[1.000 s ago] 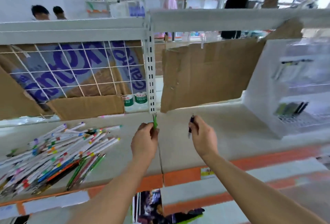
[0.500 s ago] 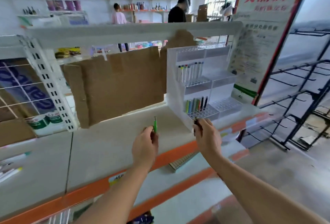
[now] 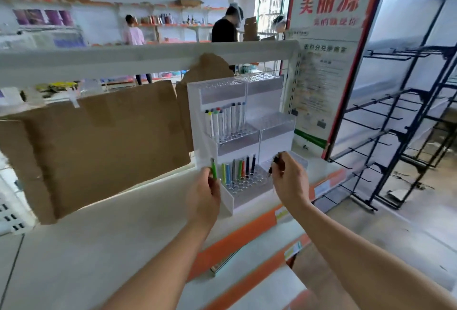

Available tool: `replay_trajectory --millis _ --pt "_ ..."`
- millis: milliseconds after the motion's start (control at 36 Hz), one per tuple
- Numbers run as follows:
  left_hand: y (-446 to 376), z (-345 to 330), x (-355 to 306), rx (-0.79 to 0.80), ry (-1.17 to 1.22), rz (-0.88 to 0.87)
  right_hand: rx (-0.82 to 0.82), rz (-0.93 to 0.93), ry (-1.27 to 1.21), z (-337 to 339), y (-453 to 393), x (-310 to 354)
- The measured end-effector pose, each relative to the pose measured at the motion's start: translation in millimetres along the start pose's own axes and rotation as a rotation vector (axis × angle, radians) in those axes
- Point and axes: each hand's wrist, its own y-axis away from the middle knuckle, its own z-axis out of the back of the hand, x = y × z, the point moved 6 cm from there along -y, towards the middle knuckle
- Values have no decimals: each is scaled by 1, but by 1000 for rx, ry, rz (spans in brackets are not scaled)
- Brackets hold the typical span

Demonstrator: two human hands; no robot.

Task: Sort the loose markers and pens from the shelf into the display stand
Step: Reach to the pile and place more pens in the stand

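Hands (image 3: 204, 196) (image 3: 290, 181) hold pens (image 3: 213, 168) (image 3: 276, 162), seemingly near stand (image 3: 243, 136).

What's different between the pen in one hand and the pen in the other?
Colour: the green pen in the left hand is bright green, while the dark pen in the right hand looks black.
Pose: the green pen stands nearly upright; the dark pen is tilted.
Place: the green pen is at the left edge of the display stand, the dark pen over its lower right section.
Both are pinched in fingertips, not yet slotted.
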Motion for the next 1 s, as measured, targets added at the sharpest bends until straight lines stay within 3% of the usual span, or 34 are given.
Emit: replay_trajectory --millis 194,389,722,1000 --pt "-28 -4 5 -148 -165 0 -7 -21 -13 -21 -35 -13" --pt "-36 -14 12 -192 -251 42 37 -8 -37 -45 -63 -26" --pt "-26 -33 5 -315 -334 168 266 121 -98 -80 -86 -49" --pt "-16 -34 10 -353 -378 239 382 143 80 -97 -87 -63"
